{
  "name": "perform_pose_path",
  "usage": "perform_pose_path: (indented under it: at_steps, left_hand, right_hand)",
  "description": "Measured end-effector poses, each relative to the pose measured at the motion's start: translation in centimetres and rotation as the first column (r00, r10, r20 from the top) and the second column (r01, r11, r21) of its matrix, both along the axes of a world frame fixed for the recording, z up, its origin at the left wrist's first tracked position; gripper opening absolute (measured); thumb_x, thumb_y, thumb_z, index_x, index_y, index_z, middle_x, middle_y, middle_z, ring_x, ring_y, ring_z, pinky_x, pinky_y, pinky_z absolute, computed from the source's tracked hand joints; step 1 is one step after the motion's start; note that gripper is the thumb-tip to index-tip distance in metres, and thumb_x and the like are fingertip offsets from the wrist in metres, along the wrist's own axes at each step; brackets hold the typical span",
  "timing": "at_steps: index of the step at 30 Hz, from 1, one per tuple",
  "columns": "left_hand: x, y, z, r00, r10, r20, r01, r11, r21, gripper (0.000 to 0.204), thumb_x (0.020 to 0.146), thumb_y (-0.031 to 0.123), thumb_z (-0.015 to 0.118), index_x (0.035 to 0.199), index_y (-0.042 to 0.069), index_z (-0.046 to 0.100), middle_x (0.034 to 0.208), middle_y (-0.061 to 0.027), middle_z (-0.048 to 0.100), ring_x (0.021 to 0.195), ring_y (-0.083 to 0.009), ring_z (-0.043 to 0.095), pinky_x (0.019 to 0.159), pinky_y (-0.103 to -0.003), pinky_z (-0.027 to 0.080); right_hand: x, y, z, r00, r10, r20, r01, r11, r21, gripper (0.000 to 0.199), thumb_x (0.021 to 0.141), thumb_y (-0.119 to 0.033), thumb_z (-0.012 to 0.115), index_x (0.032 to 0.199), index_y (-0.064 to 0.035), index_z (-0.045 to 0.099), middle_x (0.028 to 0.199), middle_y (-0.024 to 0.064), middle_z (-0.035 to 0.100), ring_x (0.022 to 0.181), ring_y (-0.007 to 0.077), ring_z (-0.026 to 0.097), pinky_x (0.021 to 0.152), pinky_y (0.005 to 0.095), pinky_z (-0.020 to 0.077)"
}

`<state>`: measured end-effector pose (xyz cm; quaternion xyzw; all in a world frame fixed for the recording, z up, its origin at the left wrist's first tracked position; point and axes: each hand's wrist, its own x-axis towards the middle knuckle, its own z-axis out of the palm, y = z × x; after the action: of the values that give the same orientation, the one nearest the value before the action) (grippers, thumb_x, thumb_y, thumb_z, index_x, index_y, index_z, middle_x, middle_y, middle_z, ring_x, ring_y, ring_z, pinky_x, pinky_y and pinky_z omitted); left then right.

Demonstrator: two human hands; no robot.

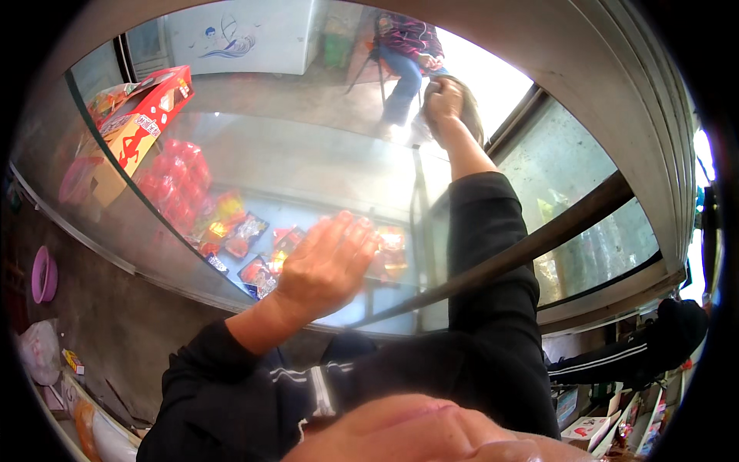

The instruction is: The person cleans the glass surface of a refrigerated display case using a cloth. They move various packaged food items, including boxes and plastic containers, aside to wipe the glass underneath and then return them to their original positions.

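Note:
My left hand lies flat, fingers stretched out together, on the glass top of a display counter. My right arm reaches to the far right side of the glass, where my right hand is closed on a brown, soft-looking cloth. Much of the cloth is hidden behind the hand and washed out by glare. Under the glass, several small snack packets lie on a pale blue surface, some of them covered by my left hand. A bundle of red wrapped items shows beside them.
A red and yellow carton stands at the left end of the counter. Dark framing crosses the glass at right. Beyond, a person sits on a chair near a white chest. A pink basin is at far left.

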<state>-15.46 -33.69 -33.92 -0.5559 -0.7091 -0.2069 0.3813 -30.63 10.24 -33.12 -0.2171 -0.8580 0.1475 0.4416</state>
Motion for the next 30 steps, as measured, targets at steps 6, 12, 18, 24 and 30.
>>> perform_pose_path:
  at_steps: [6, 12, 18, 24, 30]
  left_hand:
    - [-0.1, 0.8, 0.3, 0.998, -0.056, -0.004, 0.056, 0.998, 0.037, 0.030, 0.076, 0.015, 0.064, 0.105, 0.010, 0.067, 0.106, -0.0067, 0.067, 0.104, -0.0258, 0.064, 0.089, -0.038, 0.050]
    - [0.0, 0.7, 0.4, 0.997, -0.071, -0.003, 0.071, 0.997, 0.030, 0.031, 0.075, 0.016, 0.064, 0.106, 0.010, 0.067, 0.107, -0.0068, 0.067, 0.104, -0.0255, 0.064, 0.089, -0.038, 0.050]
    - [0.1, 0.8, 0.5, 0.997, -0.078, -0.022, 0.079, 0.996, 0.041, 0.031, 0.075, 0.016, 0.064, 0.106, 0.010, 0.067, 0.105, -0.0069, 0.067, 0.104, -0.0254, 0.064, 0.089, -0.038, 0.050]
    - [0.3, 0.6, 0.5, 0.998, -0.066, -0.016, 0.066, 0.997, 0.044, 0.031, 0.076, 0.015, 0.064, 0.106, 0.010, 0.067, 0.105, -0.0070, 0.067, 0.104, -0.0256, 0.064, 0.089, -0.038, 0.050]
    - [0.0, 0.9, 0.5, 0.997, -0.079, -0.016, 0.079, 0.996, 0.033, 0.032, 0.076, 0.015, 0.064, 0.108, 0.011, 0.067, 0.106, -0.0071, 0.067, 0.104, -0.0257, 0.064, 0.090, -0.038, 0.050]
  right_hand:
    - [1.6, 1.9, 0.9, 0.989, 0.132, -0.067, -0.117, 0.972, 0.202, 0.040, 0.074, -0.001, 0.047, 0.106, -0.0095, 0.070, 0.113, 0.0176, 0.064, 0.116, 0.0324, 0.054, 0.103, 0.0373, 0.0378]
    - [7.5, 6.7, -0.1, 0.852, -0.522, -0.037, 0.459, 0.780, -0.426, 0.036, 0.075, -0.003, 0.050, 0.103, -0.0086, 0.070, 0.111, 0.0180, 0.065, 0.111, 0.0333, 0.057, 0.099, 0.0383, 0.0421]
    - [3.9, 3.2, 2.0, 0.994, 0.021, -0.111, 0.010, 0.963, 0.270, 0.037, 0.073, -0.002, 0.049, 0.103, -0.0078, 0.070, 0.113, 0.0197, 0.063, 0.115, 0.0342, 0.054, 0.100, 0.0375, 0.0409]
    - [3.3, 2.9, 1.8, 0.993, -0.105, -0.061, 0.108, 0.992, 0.064, 0.032, 0.079, -0.011, 0.050, 0.103, -0.0132, 0.072, 0.106, 0.0144, 0.067, 0.105, 0.0309, 0.061, 0.094, 0.0377, 0.0457]
    - [7.0, 7.3, 1.9, 0.930, -0.360, 0.076, 0.367, 0.893, -0.262, 0.031, 0.080, -0.019, 0.056, 0.107, -0.0114, 0.069, 0.102, 0.0157, 0.068, 0.097, 0.0318, 0.064, 0.092, 0.0360, 0.0471]
